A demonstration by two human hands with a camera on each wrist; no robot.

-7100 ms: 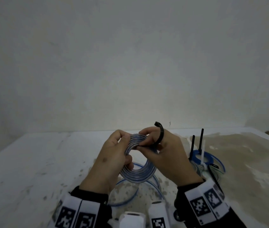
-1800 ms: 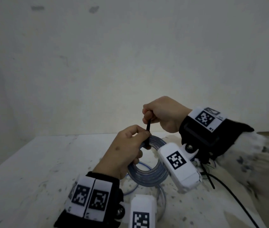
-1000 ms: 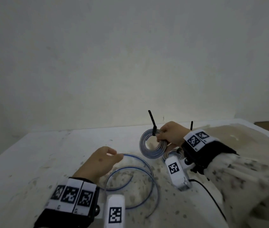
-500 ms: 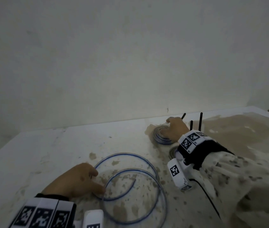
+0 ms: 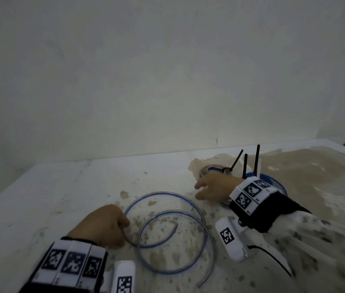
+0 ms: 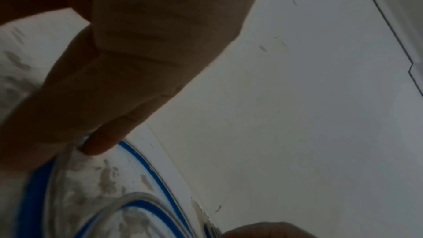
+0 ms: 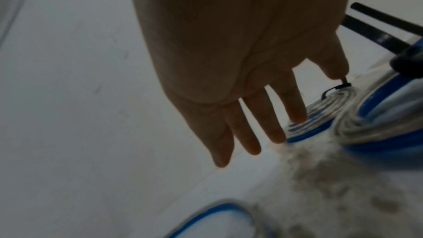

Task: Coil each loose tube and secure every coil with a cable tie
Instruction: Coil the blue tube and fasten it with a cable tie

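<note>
Blue-striped loose tube (image 5: 168,231) pinched in left grip (image 5: 102,226); right grip (image 5: 215,188) splayed, hiding tied coil (image 5: 213,170).

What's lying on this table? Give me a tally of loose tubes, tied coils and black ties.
Loose tube: 1
Tied coils: 2 in plain view, the far coil and the blue coil; the wrist may hide more
Black ties standing up: 3
Total: 6
</note>
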